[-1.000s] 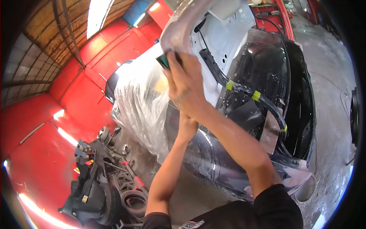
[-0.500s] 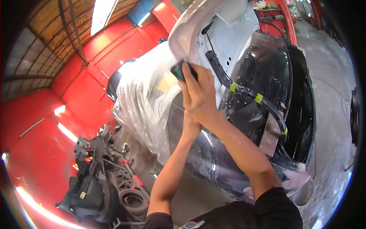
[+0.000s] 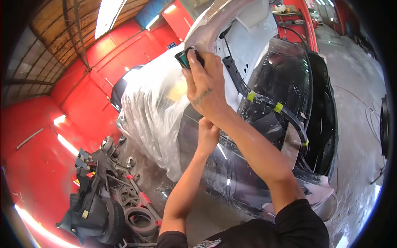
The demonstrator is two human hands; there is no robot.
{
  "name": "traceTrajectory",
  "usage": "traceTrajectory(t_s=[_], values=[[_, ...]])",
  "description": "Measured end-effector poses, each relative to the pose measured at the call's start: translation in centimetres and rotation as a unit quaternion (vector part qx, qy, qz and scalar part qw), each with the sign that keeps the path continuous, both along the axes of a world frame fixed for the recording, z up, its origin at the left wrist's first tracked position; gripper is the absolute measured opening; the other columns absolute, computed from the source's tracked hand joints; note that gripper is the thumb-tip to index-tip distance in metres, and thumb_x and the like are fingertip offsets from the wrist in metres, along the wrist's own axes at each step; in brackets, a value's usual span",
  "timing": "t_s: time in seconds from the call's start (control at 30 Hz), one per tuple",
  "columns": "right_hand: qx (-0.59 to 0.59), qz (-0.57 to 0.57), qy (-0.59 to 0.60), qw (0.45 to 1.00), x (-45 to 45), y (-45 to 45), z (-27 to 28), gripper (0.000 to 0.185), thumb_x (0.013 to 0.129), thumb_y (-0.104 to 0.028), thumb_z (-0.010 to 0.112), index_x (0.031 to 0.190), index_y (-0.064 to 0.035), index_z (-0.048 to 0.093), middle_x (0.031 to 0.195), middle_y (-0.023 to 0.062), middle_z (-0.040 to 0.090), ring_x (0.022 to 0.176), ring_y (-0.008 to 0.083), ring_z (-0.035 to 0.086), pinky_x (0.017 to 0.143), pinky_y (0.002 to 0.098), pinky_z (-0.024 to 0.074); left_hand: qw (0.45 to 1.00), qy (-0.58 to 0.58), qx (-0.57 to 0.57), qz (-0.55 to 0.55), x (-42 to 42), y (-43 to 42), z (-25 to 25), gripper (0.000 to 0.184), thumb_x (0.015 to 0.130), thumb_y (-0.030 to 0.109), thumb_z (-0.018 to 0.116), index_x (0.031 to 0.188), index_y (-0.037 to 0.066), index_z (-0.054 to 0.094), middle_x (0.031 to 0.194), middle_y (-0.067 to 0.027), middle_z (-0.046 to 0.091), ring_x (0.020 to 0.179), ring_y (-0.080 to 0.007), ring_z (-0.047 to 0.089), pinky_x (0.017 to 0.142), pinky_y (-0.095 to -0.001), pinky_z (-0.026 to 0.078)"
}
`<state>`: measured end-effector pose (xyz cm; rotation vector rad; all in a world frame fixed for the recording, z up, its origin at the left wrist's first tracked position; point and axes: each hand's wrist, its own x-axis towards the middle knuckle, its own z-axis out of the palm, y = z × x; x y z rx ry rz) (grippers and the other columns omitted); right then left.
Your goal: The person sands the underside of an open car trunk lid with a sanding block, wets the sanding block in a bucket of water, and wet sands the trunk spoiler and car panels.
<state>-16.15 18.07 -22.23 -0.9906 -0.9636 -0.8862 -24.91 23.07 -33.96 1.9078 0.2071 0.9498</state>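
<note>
Our left hand (image 3: 209,133) curled just below the right wrist (image 3: 218,112); we couldn't tell whether it gripped anything. Our right hand (image 3: 207,84) clasped a teal-and-black block (image 3: 184,60) at the raised pale panel's (image 3: 203,38) edge. Beyond were plastic sheeting (image 3: 144,107) and a red wall (image 3: 82,101).
</note>
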Motion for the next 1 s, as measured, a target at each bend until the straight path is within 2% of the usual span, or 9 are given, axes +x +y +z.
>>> traceTrajectory(t_s=[0.13, 0.27, 0.43, 0.5, 0.63, 0.73, 0.83, 0.97, 1.0], values=[[-0.008, -0.024, -0.047, 0.999, 0.2, -0.8, -5.2, 0.045, 0.090, -0.010, 0.071, 0.133, 0.0031, 0.063, 0.123, 0.0193, 0.058, 0.108, 0.0388, 0.055, 0.093, 0.0488, 0.0448, 0.993, -0.059, 0.085, 0.057, 0.5, -1.6, 0.8, 0.017, 0.097, -0.002, 0.057, 0.108, -0.006, 0.070, 0.098, -0.0065, 0.076, 0.088, -0.0106, 0.068, 0.076, -0.0281, 0.053], [-0.046, -0.048, -0.034, 0.997, 1.1, -1.0, -1.2, 0.044, 0.090, -0.010, 0.073, 0.132, 0.0025, 0.065, 0.125, 0.0192, 0.062, 0.108, 0.0381, 0.059, 0.093, 0.0472, 0.0474, 1.000, 0.005, 0.025, 0.009, 0.2, 0.6, -0.8, 0.024, 0.100, 0.000, 0.056, 0.121, -0.003, 0.067, 0.105, -0.0069, 0.075, 0.091, -0.0112, 0.068, 0.075, -0.0278, 0.053], [0.061, 0.087, 0.066, 0.992, 3.7, -2.9, -4.0, 0.050, 0.093, -0.014, 0.076, 0.137, 0.0052, 0.060, 0.121, 0.0173, 0.068, 0.105, 0.0304, 0.068, 0.091, 0.0392, 0.0554, 1.000, 0.017, -0.011, 0.016, 0.6, -1.3, 1.0, 0.036, 0.104, -0.001, 0.053, 0.140, 0.000, 0.058, 0.114, -0.0048, 0.072, 0.093, -0.0084, 0.063, 0.074, -0.0245, 0.052], [0.051, 0.204, 0.187, 0.960, 3.8, -3.3, -6.1, 0.051, 0.095, -0.015, 0.076, 0.138, 0.0057, 0.060, 0.124, 0.0160, 0.068, 0.104, 0.0258, 0.070, 0.091, 0.0366, 0.0564, 0.999, 0.033, 0.003, 0.023, 0.6, -2.0, 2.1, 0.036, 0.104, 0.000, 0.055, 0.140, -0.001, 0.058, 0.114, -0.0052, 0.072, 0.093, -0.0084, 0.064, 0.074, -0.0249, 0.054], [0.107, 0.355, 0.238, 0.898, 3.9, -2.3, -4.5, 0.059, 0.092, -0.015, 0.080, 0.142, 0.0060, 0.057, 0.124, 0.0158, 0.068, 0.103, 0.0207, 0.069, 0.092, 0.0329, 0.0555, 0.991, 0.102, 0.068, 0.047, 0.0, -0.9, 3.8, 0.037, 0.104, 0.005, 0.057, 0.140, -0.002, 0.057, 0.115, -0.0076, 0.073, 0.092, -0.0103, 0.067, 0.075, -0.0275, 0.059], [0.235, 0.265, 0.156, 0.922, 5.8, -1.9, 0.7, 0.058, 0.089, -0.017, 0.083, 0.137, 0.0062, 0.059, 0.120, 0.0153, 0.066, 0.102, 0.0216, 0.067, 0.092, 0.0334, 0.0543, 0.994, 0.015, 0.093, 0.063, 0.1, -1.9, 6.6, 0.037, 0.104, 0.007, 0.056, 0.139, -0.004, 0.057, 0.114, -0.0118, 0.074, 0.091, -0.0122, 0.069, 0.073, -0.0279, 0.061], [0.298, 0.176, 0.186, 0.920, 6.9, -2.6, 5.7, 0.055, 0.087, -0.017, 0.084, 0.130, 0.0061, 0.060, 0.117, 0.0145, 0.063, 0.100, 0.0236, 0.064, 0.090, 0.0352, 0.0523, 0.983, 0.080, 0.116, 0.114, 1.1, -2.9, 10.9, 0.035, 0.104, 0.005, 0.054, 0.136, -0.008, 0.057, 0.115, -0.0162, 0.073, 0.092, -0.0141, 0.071, 0.073, -0.0303, 0.063], [0.340, 0.056, 0.135, 0.929, 4.1, 3.9, 4.0, 0.049, 0.090, -0.014, 0.077, 0.130, 0.0023, 0.054, 0.115, 0.0194, 0.058, 0.104, 0.0365, 0.058, 0.093, 0.0439, 0.0486, 0.974, 0.060, 0.180, 0.122, 0.9, 0.3, 9.9, 0.030, 0.103, 0.002, 0.051, 0.128, -0.013, 0.058, 0.103, -0.0183, 0.074, 0.084, -0.0212, 0.075, 0.074, -0.0363, 0.066], [0.330, 0.086, 0.139, 0.930, 3.9, 3.2, 4.1, 0.047, 0.092, -0.015, 0.074, 0.131, 0.0015, 0.052, 0.114, 0.0218, 0.057, 0.104, 0.0404, 0.057, 0.093, 0.0464, 0.0475, 0.990, 0.052, 0.088, 0.100, 0.9, -0.3, 9.8, 0.030, 0.101, -0.001, 0.049, 0.127, -0.011, 0.060, 0.102, -0.0160, 0.074, 0.085, -0.0211, 0.075, 0.075, -0.0356, 0.066]])
